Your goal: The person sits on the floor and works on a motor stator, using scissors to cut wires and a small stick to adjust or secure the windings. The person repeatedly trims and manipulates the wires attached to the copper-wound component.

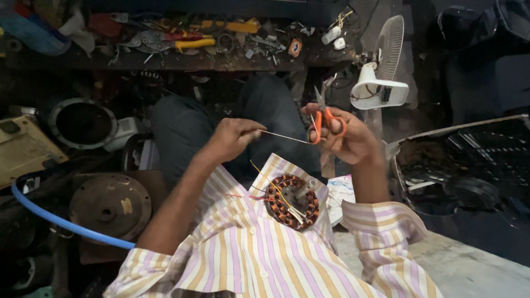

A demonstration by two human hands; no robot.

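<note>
- Cluttered and dim, the workshop surface (pixel 165 60) runs along the top of your view, strewn with pliers, cutters and small metal scraps.
- At far left, a blue hose (pixel 52 218) curves past a round rusty motor cover (pixel 110 205) on the floor.
- Your left hand (pixel 234 138) is closed in a pinch on one end of a thin pale wire (pixel 284 136), pulling it out straight toward the right.
- Below the hands, a copper-wound stator (pixel 292 202) rests in your lap against your striped shirt (pixel 248 254), with yellow, red and white leads rising from it.
- Your right hand (pixel 350 138) grips orange-handled scissors (pixel 327 122), fingers through the loops; the blades point up, and the wire's far end meets the scissors near the handles.
- Judged from this, you are trimming or stripping a lead. The next move calls for keeping the wire taut and setting the blades squarely on it; whether they are parted cannot be told.
- At right, a white fan (pixel 381 83) stands beyond your hand, and a dark fan guard (pixel 469 160) lies beside you.
</note>
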